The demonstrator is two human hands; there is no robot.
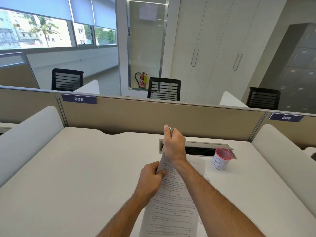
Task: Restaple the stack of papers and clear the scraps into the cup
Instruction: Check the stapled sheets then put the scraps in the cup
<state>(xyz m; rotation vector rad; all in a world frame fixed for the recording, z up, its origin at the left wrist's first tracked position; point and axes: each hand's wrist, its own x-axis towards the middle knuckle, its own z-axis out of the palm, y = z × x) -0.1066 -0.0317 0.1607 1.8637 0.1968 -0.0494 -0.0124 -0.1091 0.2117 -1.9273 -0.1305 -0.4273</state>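
Lower centre: my left hand (150, 178) pinches the paper stack (172, 202) by its edge; thin, floppy sheets. My right hand (173, 146) is clenched round a small metal tool (171, 130) at the top corner (stapler, presumably). Grip near that corner so sheets stay aligned.

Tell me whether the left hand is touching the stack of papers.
Touching. The head view shows the left hand pinching the edge of the stack of papers, thumb pressed on the top sheet.

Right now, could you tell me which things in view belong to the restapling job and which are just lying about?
Part of the job:
- stack of papers, pinched by the left hand
- metal tool, probably the stapler, gripped in the right hand at the stack's top corner
- cup with a red rim
- small scraps on the desk

Just lying about:
- cable tray
- office chairs
- fire extinguisher
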